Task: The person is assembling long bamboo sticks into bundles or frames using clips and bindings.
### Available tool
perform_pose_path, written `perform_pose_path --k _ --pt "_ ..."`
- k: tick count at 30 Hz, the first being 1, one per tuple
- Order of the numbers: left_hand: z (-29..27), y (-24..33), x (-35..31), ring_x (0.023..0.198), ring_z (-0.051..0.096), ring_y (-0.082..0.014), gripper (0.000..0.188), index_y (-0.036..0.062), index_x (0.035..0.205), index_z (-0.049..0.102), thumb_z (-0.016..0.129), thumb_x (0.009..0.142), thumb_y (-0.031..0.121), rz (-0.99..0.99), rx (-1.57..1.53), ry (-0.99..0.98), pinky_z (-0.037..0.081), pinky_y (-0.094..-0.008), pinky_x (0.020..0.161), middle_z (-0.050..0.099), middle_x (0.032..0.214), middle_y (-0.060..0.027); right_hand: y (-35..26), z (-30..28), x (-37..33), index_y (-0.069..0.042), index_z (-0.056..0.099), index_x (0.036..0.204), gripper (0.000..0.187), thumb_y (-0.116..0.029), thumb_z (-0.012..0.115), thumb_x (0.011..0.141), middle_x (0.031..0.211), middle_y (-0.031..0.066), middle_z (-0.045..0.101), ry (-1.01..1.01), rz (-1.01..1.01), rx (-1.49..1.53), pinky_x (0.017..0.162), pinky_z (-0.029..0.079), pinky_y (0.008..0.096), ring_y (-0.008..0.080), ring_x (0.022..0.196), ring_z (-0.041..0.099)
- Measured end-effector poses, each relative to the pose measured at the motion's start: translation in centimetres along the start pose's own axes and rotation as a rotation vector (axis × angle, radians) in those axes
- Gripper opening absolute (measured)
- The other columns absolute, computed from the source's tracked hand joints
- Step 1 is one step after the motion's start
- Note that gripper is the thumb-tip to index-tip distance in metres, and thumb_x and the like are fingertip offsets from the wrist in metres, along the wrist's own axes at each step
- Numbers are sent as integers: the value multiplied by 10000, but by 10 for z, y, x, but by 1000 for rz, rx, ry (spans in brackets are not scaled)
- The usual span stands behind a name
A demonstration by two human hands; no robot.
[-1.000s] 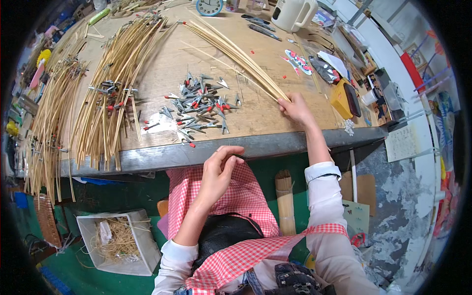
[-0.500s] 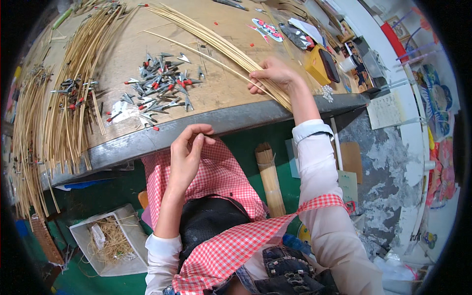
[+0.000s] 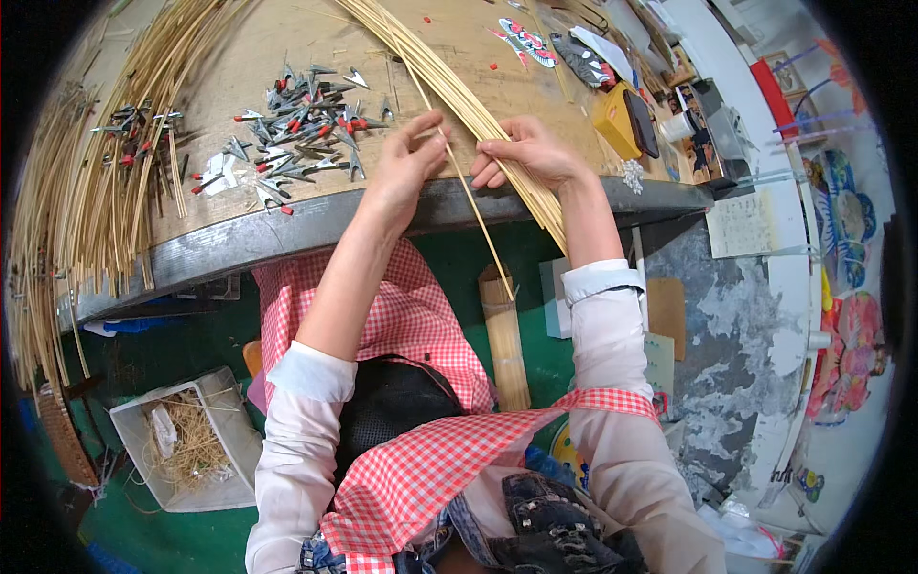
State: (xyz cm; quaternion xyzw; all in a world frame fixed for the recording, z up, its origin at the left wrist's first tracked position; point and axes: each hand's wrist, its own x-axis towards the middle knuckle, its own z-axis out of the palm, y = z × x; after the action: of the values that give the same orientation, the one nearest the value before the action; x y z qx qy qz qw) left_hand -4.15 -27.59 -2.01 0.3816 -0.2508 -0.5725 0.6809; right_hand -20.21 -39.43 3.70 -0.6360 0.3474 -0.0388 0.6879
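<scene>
My right hand (image 3: 528, 151) is closed round a loose bundle of long, thin bamboo strips (image 3: 449, 86) that slants over the front edge of the workbench. Just left of it, my left hand (image 3: 413, 158) pinches a single bamboo strip (image 3: 469, 203) between thumb and fingers. This strip stands apart from the bundle, its lower end hanging past the edge. On the bench left of my hands lies a heap of small metal spring clamps (image 3: 308, 120) with red and black tips.
More bamboo strips (image 3: 115, 206), some clamped together, overhang the bench (image 3: 277, 225) at left. A yellow box (image 3: 617, 124) stands at right. Below are a bin (image 3: 182, 478) with scraps and an upright bamboo bundle (image 3: 505, 344). A gingham apron (image 3: 421, 459) covers my lap.
My left hand has risen from below the bench edge and taken hold of one strip, now separated from the bundle. My right hand still grips the bundle.
</scene>
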Motion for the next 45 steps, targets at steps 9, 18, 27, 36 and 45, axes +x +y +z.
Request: perform_pose_path --k 9,18,27,36,45 --pt "4 -17 14 1136 532 -217 512 -53 1334 366 581 898 104 21 -92 -7 455 -312 934 494 1262 -149 31 24 -9 32 555 995 166 -120 523 936 820 115 661 219 -54 -103 565 534 240 171 675 660" --pt "27 -32 35 1190 446 -207 593 -44 1368 290 588 868 66 172 67 30 391 -290 958 402 1350 -152 29 22 8 59 582 913 205 -137 521 906 701 211 607 537 -183 -708 551 479 415 346 646 626" --pt "13 -10 -37 1322 341 -291 575 22 1384 305 546 864 -22 98 330 -27 318 -365 1070 311 1404 -133 24 9 3 64 637 785 191 -107 567 832 767 284 605 1012 -242 -1139 676 475 497 444 758 607" --pt "-27 31 -119 1216 491 -212 456 19 1328 405 476 884 -55 152 344 -24 393 -307 992 450 1348 -99 27 -15 -4 -14 703 773 159 -148 623 804 702 254 609 1042 -212 -916 673 481 457 412 715 614" --pt "-55 43 -169 1139 555 -223 390 -38 1278 449 461 888 -51 118 413 118 408 -319 978 527 1265 -158 17 -12 -10 42 689 809 200 -117 574 843 649 125 667 1032 -176 -610 611 514 325 190 556 662"
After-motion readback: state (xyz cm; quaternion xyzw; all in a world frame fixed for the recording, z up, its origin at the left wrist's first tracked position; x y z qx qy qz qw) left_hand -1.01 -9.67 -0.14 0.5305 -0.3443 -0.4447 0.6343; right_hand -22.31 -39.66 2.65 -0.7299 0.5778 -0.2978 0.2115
